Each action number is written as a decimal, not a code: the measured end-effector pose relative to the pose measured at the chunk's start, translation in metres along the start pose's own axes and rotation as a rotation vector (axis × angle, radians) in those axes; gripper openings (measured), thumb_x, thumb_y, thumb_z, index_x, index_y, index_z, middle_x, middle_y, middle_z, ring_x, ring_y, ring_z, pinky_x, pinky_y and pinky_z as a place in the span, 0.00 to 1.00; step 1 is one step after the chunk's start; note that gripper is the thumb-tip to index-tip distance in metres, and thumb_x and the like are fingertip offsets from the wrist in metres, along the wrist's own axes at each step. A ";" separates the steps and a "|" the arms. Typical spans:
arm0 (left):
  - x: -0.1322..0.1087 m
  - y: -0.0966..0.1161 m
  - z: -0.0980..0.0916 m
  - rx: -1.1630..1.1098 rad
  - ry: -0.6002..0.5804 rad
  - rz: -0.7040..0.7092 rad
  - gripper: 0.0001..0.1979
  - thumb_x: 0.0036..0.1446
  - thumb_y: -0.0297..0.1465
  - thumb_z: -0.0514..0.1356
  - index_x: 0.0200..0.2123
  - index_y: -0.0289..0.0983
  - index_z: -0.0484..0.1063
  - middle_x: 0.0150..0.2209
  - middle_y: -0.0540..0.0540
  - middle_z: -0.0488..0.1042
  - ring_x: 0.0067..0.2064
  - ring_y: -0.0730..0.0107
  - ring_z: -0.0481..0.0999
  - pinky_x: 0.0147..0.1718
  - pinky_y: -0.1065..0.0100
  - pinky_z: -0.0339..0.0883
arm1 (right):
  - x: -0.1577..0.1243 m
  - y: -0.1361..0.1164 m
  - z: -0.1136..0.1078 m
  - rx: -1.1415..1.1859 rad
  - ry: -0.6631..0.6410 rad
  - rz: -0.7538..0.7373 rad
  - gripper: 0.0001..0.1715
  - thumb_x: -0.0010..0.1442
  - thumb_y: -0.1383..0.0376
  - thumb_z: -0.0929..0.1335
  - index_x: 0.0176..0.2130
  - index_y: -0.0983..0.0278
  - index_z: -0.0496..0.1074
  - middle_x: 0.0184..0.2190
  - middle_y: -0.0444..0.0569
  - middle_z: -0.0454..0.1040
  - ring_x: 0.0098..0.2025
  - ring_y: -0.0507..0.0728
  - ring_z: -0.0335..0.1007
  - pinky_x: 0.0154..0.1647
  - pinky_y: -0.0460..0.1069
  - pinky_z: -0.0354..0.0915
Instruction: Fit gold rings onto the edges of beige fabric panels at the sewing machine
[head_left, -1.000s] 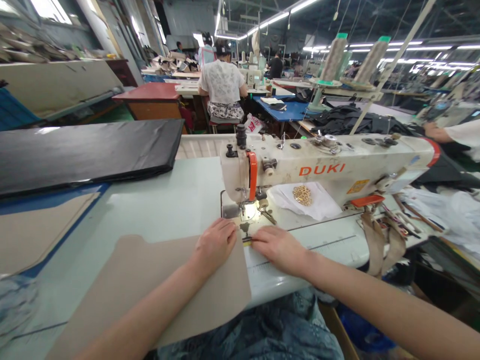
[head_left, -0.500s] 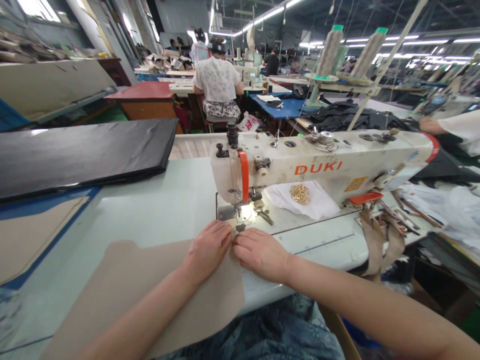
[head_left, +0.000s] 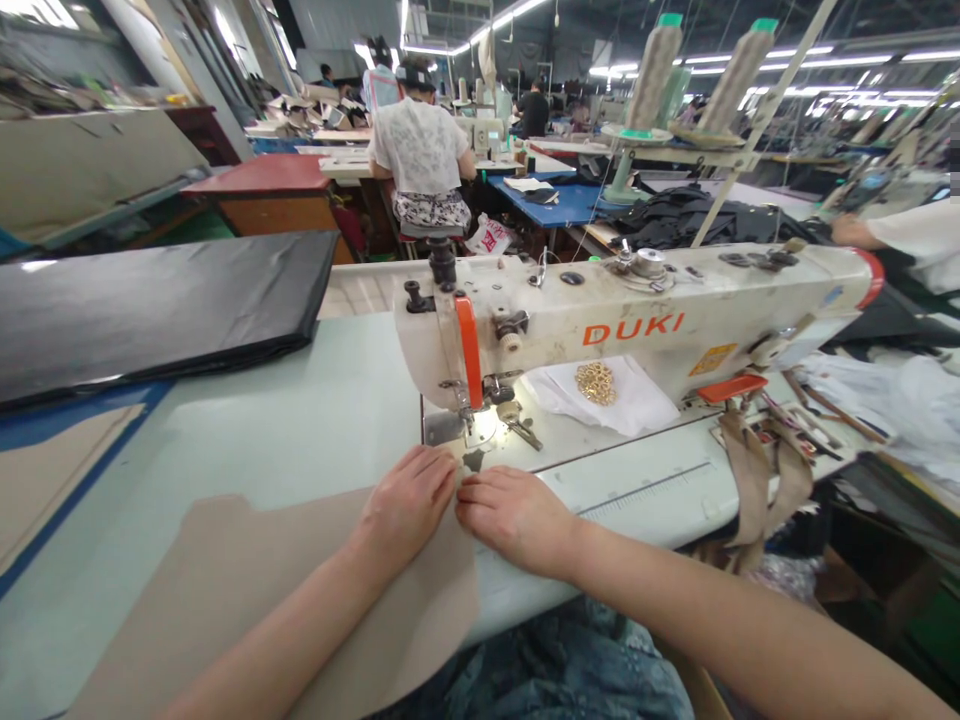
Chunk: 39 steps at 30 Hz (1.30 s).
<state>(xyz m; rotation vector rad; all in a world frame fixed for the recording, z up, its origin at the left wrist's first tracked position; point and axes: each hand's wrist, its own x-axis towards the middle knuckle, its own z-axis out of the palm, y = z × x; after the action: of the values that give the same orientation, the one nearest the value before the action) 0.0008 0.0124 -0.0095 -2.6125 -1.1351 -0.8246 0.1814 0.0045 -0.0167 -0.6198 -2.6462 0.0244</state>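
Observation:
A large beige fabric piece (head_left: 300,560) lies flat on the pale green sewing table (head_left: 330,400), its upper right corner near the needle area of the white sewing machine (head_left: 555,310). My left hand (head_left: 409,505) rests on that corner, its fingers pinched together on the fabric. Close beside it, nearly touching, my right hand (head_left: 517,520) has its fingers curled and pressed together at the fabric's edge. The fingertips of both are partly hidden. Just beyond them, a lamp lights the metal needle plate (head_left: 480,430).
Gold rings (head_left: 596,383) lie on a white cloth (head_left: 540,390) on the machine bed. A folded black sheet (head_left: 150,300) is at the left, above a beige panel (head_left: 60,470). Beige straps (head_left: 746,480) hang at the right. A seated person (head_left: 420,150) is ahead.
The view has shifted slightly, so the machine and fabric appear a little further left. Both hands remain together at the fabric corner, slightly nearer me relative to the needle plate.

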 end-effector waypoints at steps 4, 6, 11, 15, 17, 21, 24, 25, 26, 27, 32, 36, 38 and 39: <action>0.001 0.002 -0.001 -0.019 -0.009 -0.023 0.12 0.62 0.25 0.48 0.30 0.36 0.68 0.30 0.45 0.74 0.35 0.65 0.71 0.38 0.63 0.69 | 0.000 0.000 -0.001 0.005 -0.001 0.011 0.11 0.65 0.68 0.61 0.35 0.66 0.71 0.41 0.53 0.74 0.46 0.56 0.66 0.48 0.51 0.63; 0.001 0.002 -0.001 -0.031 -0.027 -0.037 0.13 0.62 0.25 0.48 0.29 0.36 0.68 0.30 0.45 0.73 0.35 0.65 0.71 0.38 0.63 0.68 | 0.000 0.000 -0.001 0.011 -0.007 0.016 0.11 0.66 0.68 0.61 0.36 0.66 0.71 0.40 0.53 0.74 0.47 0.55 0.66 0.48 0.51 0.62; 0.001 0.002 -0.001 -0.013 -0.021 -0.034 0.13 0.63 0.26 0.47 0.29 0.36 0.68 0.29 0.46 0.73 0.34 0.66 0.70 0.38 0.64 0.68 | -0.001 0.000 0.000 0.015 -0.004 0.017 0.11 0.66 0.68 0.60 0.36 0.66 0.71 0.40 0.53 0.74 0.47 0.55 0.66 0.49 0.51 0.62; 0.001 0.002 0.000 -0.003 -0.023 -0.023 0.14 0.64 0.26 0.46 0.29 0.36 0.67 0.30 0.46 0.73 0.34 0.67 0.70 0.37 0.64 0.68 | 0.000 -0.001 0.001 0.019 0.016 0.027 0.10 0.65 0.69 0.61 0.37 0.66 0.71 0.40 0.52 0.74 0.46 0.56 0.66 0.49 0.51 0.62; 0.000 0.002 0.000 -0.018 -0.037 -0.037 0.15 0.64 0.26 0.46 0.29 0.36 0.68 0.30 0.46 0.73 0.34 0.66 0.70 0.38 0.63 0.69 | 0.001 -0.001 0.000 0.027 0.019 0.047 0.09 0.64 0.69 0.61 0.38 0.66 0.71 0.40 0.53 0.74 0.46 0.56 0.66 0.49 0.51 0.62; -0.004 0.003 -0.001 -0.071 -0.056 -0.093 0.13 0.64 0.27 0.47 0.33 0.36 0.70 0.33 0.45 0.74 0.37 0.65 0.72 0.41 0.61 0.70 | 0.005 -0.001 -0.003 0.025 0.039 0.093 0.08 0.62 0.70 0.62 0.39 0.68 0.71 0.41 0.55 0.72 0.48 0.58 0.65 0.49 0.53 0.63; -0.007 0.004 -0.002 -0.107 -0.036 -0.107 0.13 0.63 0.26 0.47 0.35 0.36 0.71 0.36 0.44 0.75 0.40 0.65 0.73 0.42 0.60 0.70 | 0.007 -0.001 -0.005 -0.007 0.048 0.102 0.08 0.62 0.70 0.63 0.39 0.68 0.71 0.40 0.56 0.72 0.48 0.59 0.64 0.49 0.54 0.63; -0.008 0.004 -0.003 -0.116 -0.031 -0.110 0.13 0.63 0.26 0.47 0.36 0.36 0.71 0.37 0.43 0.76 0.40 0.65 0.73 0.43 0.60 0.70 | 0.008 0.000 -0.005 -0.022 0.044 0.103 0.08 0.62 0.69 0.63 0.39 0.68 0.71 0.40 0.55 0.72 0.47 0.59 0.65 0.49 0.53 0.63; -0.008 0.004 -0.003 -0.124 -0.028 -0.115 0.13 0.63 0.26 0.47 0.36 0.35 0.71 0.38 0.43 0.76 0.41 0.65 0.73 0.43 0.60 0.70 | 0.008 0.000 -0.005 -0.039 0.037 0.101 0.08 0.62 0.69 0.63 0.38 0.68 0.72 0.39 0.54 0.72 0.46 0.59 0.65 0.48 0.53 0.63; -0.008 0.005 -0.004 -0.132 -0.028 -0.121 0.12 0.62 0.26 0.48 0.36 0.35 0.72 0.38 0.43 0.76 0.41 0.64 0.73 0.43 0.60 0.71 | 0.009 0.000 -0.005 -0.054 0.029 0.100 0.08 0.63 0.69 0.63 0.37 0.67 0.72 0.38 0.53 0.72 0.44 0.58 0.65 0.47 0.52 0.63; -0.009 0.005 -0.005 -0.155 -0.017 -0.145 0.11 0.61 0.24 0.49 0.36 0.36 0.72 0.37 0.44 0.76 0.41 0.65 0.73 0.43 0.61 0.71 | 0.011 0.002 -0.005 -0.094 0.008 0.096 0.08 0.64 0.68 0.63 0.36 0.67 0.72 0.37 0.52 0.72 0.42 0.57 0.65 0.46 0.51 0.63; -0.011 0.006 -0.004 -0.163 -0.014 -0.152 0.11 0.62 0.24 0.49 0.36 0.36 0.72 0.37 0.44 0.76 0.41 0.65 0.73 0.43 0.61 0.71 | 0.011 0.004 -0.004 -0.102 -0.003 0.074 0.09 0.64 0.67 0.63 0.36 0.67 0.72 0.37 0.51 0.72 0.41 0.57 0.65 0.45 0.51 0.63; -0.011 0.005 -0.004 -0.167 -0.022 -0.143 0.11 0.62 0.24 0.49 0.37 0.35 0.72 0.39 0.44 0.76 0.42 0.64 0.73 0.43 0.61 0.71 | 0.011 0.006 -0.004 -0.106 0.001 0.062 0.08 0.64 0.68 0.63 0.36 0.67 0.72 0.37 0.51 0.72 0.41 0.57 0.64 0.46 0.51 0.63; -0.010 0.004 -0.003 -0.165 -0.023 -0.136 0.11 0.62 0.24 0.49 0.38 0.35 0.72 0.39 0.43 0.76 0.42 0.64 0.73 0.44 0.61 0.71 | 0.011 0.007 -0.004 -0.106 0.004 0.057 0.07 0.63 0.68 0.64 0.36 0.67 0.71 0.38 0.52 0.72 0.42 0.57 0.64 0.46 0.51 0.62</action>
<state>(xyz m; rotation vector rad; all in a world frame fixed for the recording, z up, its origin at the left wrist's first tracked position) -0.0033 0.0025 -0.0127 -2.7064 -1.3169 -0.9555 0.1769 0.0151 -0.0098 -0.7296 -2.6388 -0.1014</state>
